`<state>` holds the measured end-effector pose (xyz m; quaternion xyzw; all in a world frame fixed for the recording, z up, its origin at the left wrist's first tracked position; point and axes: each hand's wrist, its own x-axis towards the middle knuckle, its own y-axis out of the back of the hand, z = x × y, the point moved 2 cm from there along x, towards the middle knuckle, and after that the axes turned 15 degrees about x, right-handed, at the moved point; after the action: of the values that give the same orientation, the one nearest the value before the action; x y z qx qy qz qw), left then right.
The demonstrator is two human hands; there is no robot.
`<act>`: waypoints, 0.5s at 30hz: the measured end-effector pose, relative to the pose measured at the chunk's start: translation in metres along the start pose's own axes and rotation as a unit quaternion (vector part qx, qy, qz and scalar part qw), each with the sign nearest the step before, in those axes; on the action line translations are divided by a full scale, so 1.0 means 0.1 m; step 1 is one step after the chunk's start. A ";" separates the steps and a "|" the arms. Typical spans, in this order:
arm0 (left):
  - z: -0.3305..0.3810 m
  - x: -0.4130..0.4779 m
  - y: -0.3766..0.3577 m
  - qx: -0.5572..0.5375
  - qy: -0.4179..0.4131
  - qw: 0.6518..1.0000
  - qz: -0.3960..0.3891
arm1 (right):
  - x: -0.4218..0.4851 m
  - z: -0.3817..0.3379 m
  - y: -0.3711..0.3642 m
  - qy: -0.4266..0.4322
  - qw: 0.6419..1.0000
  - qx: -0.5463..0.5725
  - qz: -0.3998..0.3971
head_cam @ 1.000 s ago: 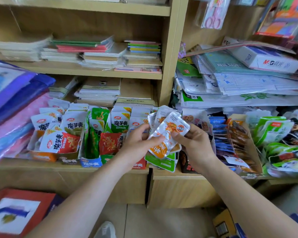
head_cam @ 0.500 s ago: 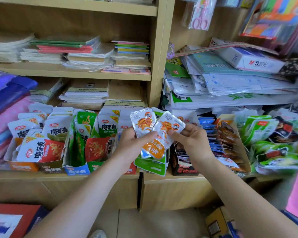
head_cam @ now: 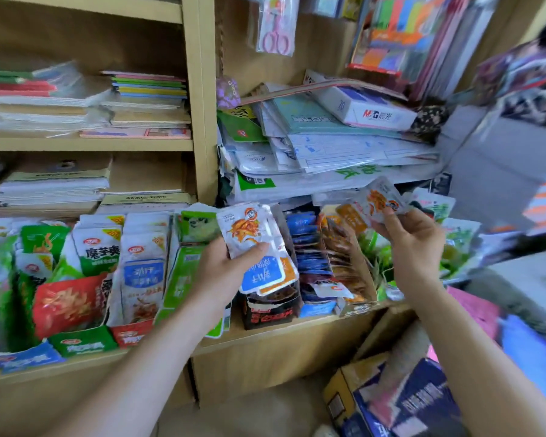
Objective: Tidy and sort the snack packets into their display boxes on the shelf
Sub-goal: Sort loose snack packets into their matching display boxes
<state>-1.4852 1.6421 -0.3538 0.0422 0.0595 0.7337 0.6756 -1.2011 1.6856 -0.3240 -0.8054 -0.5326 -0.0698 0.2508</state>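
Seemingly light, slippery packets (head_cam: 254, 244) are being gripped mid-stack by the left hand (head_cam: 221, 274), a single packet (head_cam: 377, 200) being pinched edgewise by the right hand (head_cam: 413, 244).

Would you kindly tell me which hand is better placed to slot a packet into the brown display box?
Right, I think. The right hand pinches a single orange packet close by the brown display box, while the left hand grips a stack further left.

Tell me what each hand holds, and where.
The left hand grips a stack of packets at its middle; the right hand pinches a single packet by its lower edge.
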 end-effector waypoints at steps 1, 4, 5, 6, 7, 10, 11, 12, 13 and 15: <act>0.00 0.00 -0.05 -0.005 0.006 1.000 -0.005 | 0.05 0.02 0.07 0.020 1.000 -0.014 0.006; 0.00 0.02 -0.16 -0.024 0.028 0.999 -0.010 | 0.14 0.13 0.17 0.068 0.992 -0.103 0.007; 0.00 0.02 -0.18 -0.029 0.031 0.999 -0.006 | 0.15 0.18 0.18 0.076 0.983 -0.166 -0.008; 0.01 0.03 -0.19 -0.033 0.031 0.999 0.001 | 0.16 0.23 0.18 0.063 0.970 -0.232 -0.039; 0.02 0.04 -0.19 -0.034 0.028 0.999 0.007 | 0.15 0.29 0.16 0.027 0.950 -0.298 -0.084; 0.05 0.03 -0.17 -0.043 0.014 0.999 0.011 | 0.07 0.43 0.12 -0.121 0.875 -0.417 -0.215; 0.06 0.02 -0.16 -0.044 0.010 0.999 0.011 | 0.05 0.41 0.11 -0.152 0.860 -0.431 -0.226; 0.07 0.02 -0.14 -0.044 0.009 0.999 0.012 | 0.03 0.37 0.11 -0.161 0.856 -0.435 -0.228; 0.07 0.01 -0.13 -0.043 0.007 0.999 0.014 | 0.02 0.30 0.11 -0.146 0.864 -0.432 -0.214; 0.06 0.00 -0.10 -0.041 0.004 0.999 0.018 | -0.06 0.08 0.04 -0.066 0.898 -0.399 -0.170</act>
<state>-1.4743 1.6428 -0.3497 0.0127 0.0315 0.7477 0.6631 -1.2013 1.6838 -0.3346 -0.7379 -0.6039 -0.2651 -0.1432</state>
